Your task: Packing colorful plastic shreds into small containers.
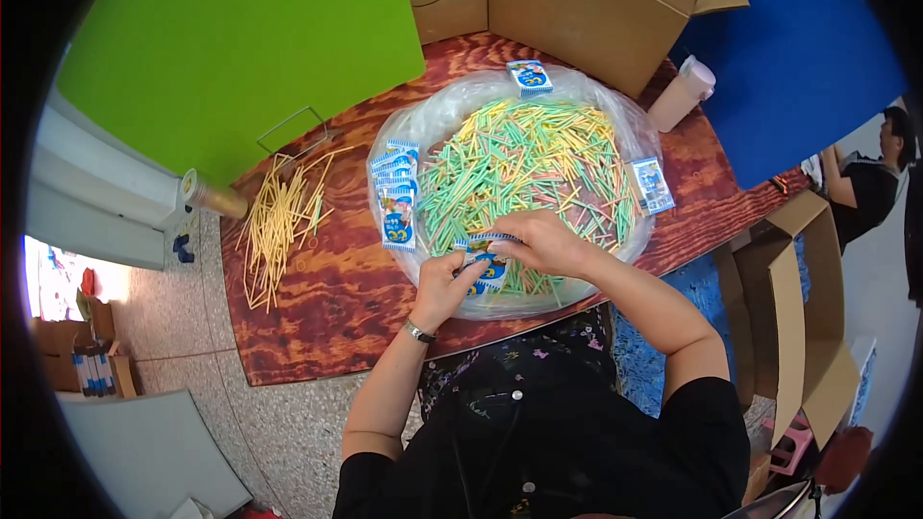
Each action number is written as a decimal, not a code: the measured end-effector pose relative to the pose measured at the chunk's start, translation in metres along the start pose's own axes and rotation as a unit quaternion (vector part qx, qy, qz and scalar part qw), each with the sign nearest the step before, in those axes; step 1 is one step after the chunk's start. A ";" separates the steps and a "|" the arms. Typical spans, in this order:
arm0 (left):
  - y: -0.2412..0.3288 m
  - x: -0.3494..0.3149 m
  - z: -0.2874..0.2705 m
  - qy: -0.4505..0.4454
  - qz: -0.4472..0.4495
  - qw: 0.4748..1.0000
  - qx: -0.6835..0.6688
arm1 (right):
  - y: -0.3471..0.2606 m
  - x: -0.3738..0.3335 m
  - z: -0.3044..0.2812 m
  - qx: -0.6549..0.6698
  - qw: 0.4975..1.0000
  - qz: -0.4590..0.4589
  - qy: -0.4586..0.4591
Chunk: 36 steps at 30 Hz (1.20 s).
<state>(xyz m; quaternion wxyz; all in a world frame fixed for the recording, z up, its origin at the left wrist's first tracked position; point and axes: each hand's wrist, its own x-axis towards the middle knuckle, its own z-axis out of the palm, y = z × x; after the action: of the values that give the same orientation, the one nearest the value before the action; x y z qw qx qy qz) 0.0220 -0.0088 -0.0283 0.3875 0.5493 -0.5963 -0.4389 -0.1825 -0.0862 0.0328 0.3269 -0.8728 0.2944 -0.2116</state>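
Observation:
Over the near rim of a wide round basin lined with clear plastic, my left hand grips a small blue-and-white packet between thumb and fingers. My right hand is closed at the packet's upper edge, its fingertips bent down and partly hidden. Thin green, yellow and pink sticks fill the basin below both hands. More blue-and-white packets lie on the plastic: a small overlapping pile at the left rim, one packet at the far rim and another packet at the right.
Loose pale yellow sticks lie on the red wood-grain table at left, near a clear cylindrical container. Cardboard boxes and a pale pink bottle stand behind the basin. An open carton and another person are at right.

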 end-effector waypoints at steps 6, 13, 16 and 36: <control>0.016 0.011 0.011 0.039 0.008 0.998 0.040 | 0.005 -0.013 -0.017 0.000 1.000 -0.013 -0.005; 0.010 0.017 0.021 0.039 0.029 0.994 -0.098 | 0.004 -0.007 -0.029 0.063 0.998 -0.005 -0.010; 0.005 0.012 0.013 0.000 0.009 1.000 0.000 | 0.011 -0.009 -0.023 0.024 0.999 0.005 -0.029; 0.010 0.007 0.010 0.047 -0.005 0.999 0.007 | 0.137 0.031 -0.021 -0.451 0.889 0.067 -0.049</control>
<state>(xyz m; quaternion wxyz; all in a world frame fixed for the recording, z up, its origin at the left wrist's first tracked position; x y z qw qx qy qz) 0.0090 -0.0152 -0.0215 0.4092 0.5748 -0.5777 -0.4103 -0.2229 -0.1996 -0.0428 -0.0744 -0.9136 0.3997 0.0092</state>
